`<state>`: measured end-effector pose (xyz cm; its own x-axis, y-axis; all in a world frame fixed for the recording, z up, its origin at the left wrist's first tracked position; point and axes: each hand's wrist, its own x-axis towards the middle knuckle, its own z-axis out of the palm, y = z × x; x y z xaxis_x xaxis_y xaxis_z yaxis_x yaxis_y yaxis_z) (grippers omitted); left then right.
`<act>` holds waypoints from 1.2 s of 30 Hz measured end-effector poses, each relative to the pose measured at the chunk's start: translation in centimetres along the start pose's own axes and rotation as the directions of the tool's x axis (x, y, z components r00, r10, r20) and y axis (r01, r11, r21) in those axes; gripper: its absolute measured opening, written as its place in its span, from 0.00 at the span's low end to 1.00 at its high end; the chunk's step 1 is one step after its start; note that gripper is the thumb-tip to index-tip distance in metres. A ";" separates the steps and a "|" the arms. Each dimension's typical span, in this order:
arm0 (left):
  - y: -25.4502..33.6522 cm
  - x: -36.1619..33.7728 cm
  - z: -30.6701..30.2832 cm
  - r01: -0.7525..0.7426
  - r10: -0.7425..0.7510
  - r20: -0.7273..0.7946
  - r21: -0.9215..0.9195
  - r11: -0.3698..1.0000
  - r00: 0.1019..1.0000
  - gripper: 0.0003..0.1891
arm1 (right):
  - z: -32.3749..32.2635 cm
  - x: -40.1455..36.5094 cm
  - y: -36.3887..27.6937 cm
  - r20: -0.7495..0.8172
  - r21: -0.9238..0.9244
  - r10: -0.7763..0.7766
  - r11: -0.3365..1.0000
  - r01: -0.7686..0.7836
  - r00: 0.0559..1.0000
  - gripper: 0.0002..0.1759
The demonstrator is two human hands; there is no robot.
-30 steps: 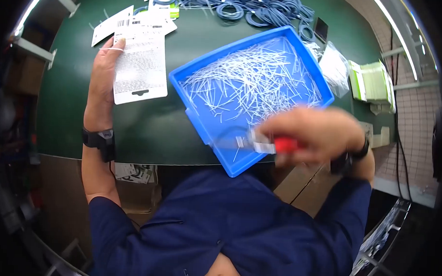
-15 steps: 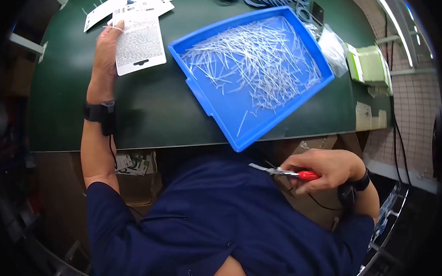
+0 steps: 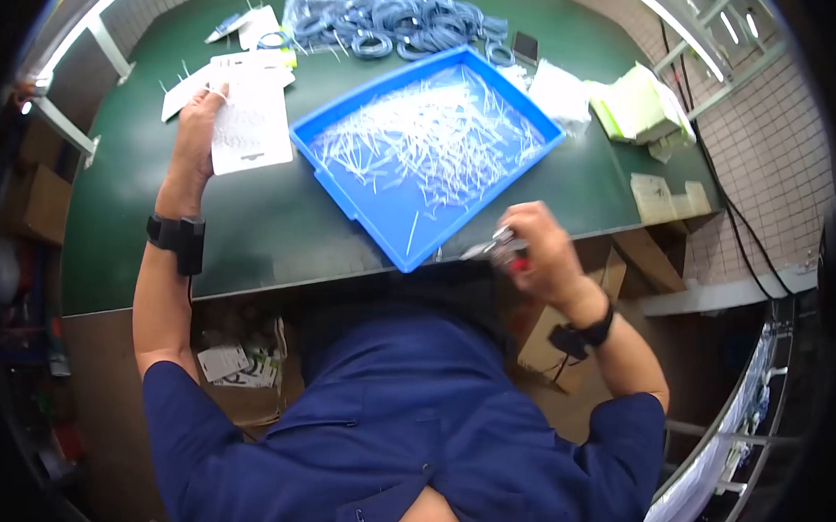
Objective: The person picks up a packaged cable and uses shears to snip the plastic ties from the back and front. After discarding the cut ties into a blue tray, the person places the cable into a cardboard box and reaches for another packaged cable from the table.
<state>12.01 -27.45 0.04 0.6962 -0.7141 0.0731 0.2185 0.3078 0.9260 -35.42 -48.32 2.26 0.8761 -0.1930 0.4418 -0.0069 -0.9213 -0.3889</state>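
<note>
My left hand (image 3: 196, 132) grips the left edge of a white printed packaging card (image 3: 253, 137) with a hang hole along its lower end. A thin white tie (image 3: 219, 92) loops by the fingertips. Close to the front edge of the table, my right hand (image 3: 549, 255) is closed around red-handled pliers (image 3: 503, 249), whose metal jaws point left and are smeared by motion. Between the two hands lies a blue tray (image 3: 380, 221), piled with thin white plastic strips (image 3: 431, 137).
Coiled blue-grey cables (image 3: 426, 20) lie along the back, near a dark phone (image 3: 526, 48). More cards (image 3: 186, 92) sit behind my left hand. To the right are a clear plastic bag (image 3: 560, 93) and a stack of green-white cards (image 3: 640, 108). A carton (image 3: 548, 353) stands below the table.
My right hand has moved up and left with the pliers, from below the table edge to beside the tray's front corner. My left hand still holds the card. The head view has shifted.
</note>
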 end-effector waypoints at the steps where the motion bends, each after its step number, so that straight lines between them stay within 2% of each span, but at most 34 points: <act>1: 0.7 -0.3 0.4 -0.037 0.037 -0.005 0.006 0.999 0.999 0.17 | 1.7 0.9 0.3 -0.003 0.029 -0.107 0.994 0.107 0.994 0.20; 2: 1.3 -0.6 0.8 -0.043 0.043 -0.007 0.004 0.999 0.999 0.17 | 2.5 1.8 0.6 -0.018 0.029 -0.138 0.990 0.138 0.990 0.20; 5: 2.3 -1.5 1.6 -0.059 0.059 -0.021 0.014 0.998 0.998 0.17 | 4.2 3.9 1.2 0.119 -0.104 -0.217 0.968 0.230 0.969 0.22; 9: 1.7 -3.2 3.4 -0.051 0.049 -0.045 -0.052 0.997 0.998 0.17 | 4.5 3.9 2.4 0.152 -0.138 -0.245 0.954 0.266 0.958 0.23; 13: 1.3 -3.9 6.4 -0.041 0.038 -0.031 -0.113 0.993 0.999 0.18 | 5.8 5.1 2.3 0.105 -0.119 -0.327 0.934 0.338 0.939 0.21; 16: 0.9 -3.8 7.6 -0.114 0.108 -0.062 -0.093 0.989 0.992 0.22 | 7.7 6.1 2.5 0.048 -0.095 -0.360 0.927 0.363 0.932 0.21; 21: 1.0 -4.8 9.1 -0.241 0.229 -0.101 -0.124 0.963 0.968 0.22 | 11.0 8.2 3.7 -0.065 -0.100 -0.441 0.896 0.434 0.895 0.21; 24: 1.0 -4.5 9.5 -0.258 0.245 -0.131 -0.095 0.962 0.961 0.22 | 10.8 9.1 3.4 -0.009 0.057 -0.463 0.884 0.463 0.886 0.23; 25: 1.0 -4.2 9.6 -0.268 0.254 -0.136 -0.090 0.959 0.957 0.22 | 10.4 9.5 3.1 -0.012 0.058 -0.474 0.879 0.474 0.881 0.23; 28: 0.1 -4.1 11.7 -0.194 0.178 -0.102 -0.179 0.964 0.979 0.19 | 7.1 9.5 2.8 -0.002 0.413 -0.274 0.876 0.250 0.962 0.26; 29: -0.4 -3.8 12.0 -0.194 0.173 -0.128 -0.179 0.965 0.977 0.19 | 5.9 9.9 2.6 0.015 0.428 -0.283 0.868 0.249 0.959 0.26; 31: -1.2 -2.4 12.8 -0.124 0.113 -0.098 -0.113 0.986 0.989 0.19 | 3.7 11.6 2.8 0.190 0.442 0.051 0.887 -0.132 0.980 0.33; 32: -1.5 -2.3 13.4 -0.120 0.107 -0.121 -0.108 0.987 0.987 0.19 | 3.4 12.4 3.3 0.207 0.454 0.041 0.881 -0.133 0.978 0.33; 34: -1.7 -1.8 14.8 -0.001 -0.003 -0.032 -0.122 0.993 0.999 0.18 | 3.3 13.5 4.3 0.024 0.394 0.074 0.916 -0.077 0.997 0.39; 36: -2.3 -1.6 15.7 0.022 -0.027 -0.041 -0.116 0.993 0.999 0.18 | 3.4 13.9 5.1 0.006 0.356 0.049 0.933 -0.048 0.999 0.40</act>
<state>-0.34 -36.88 3.61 0.7175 -0.6958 0.0327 0.3120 0.3630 0.8780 -21.63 -54.60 3.68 0.8775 -0.2362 0.4174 0.1230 -0.7304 -0.6719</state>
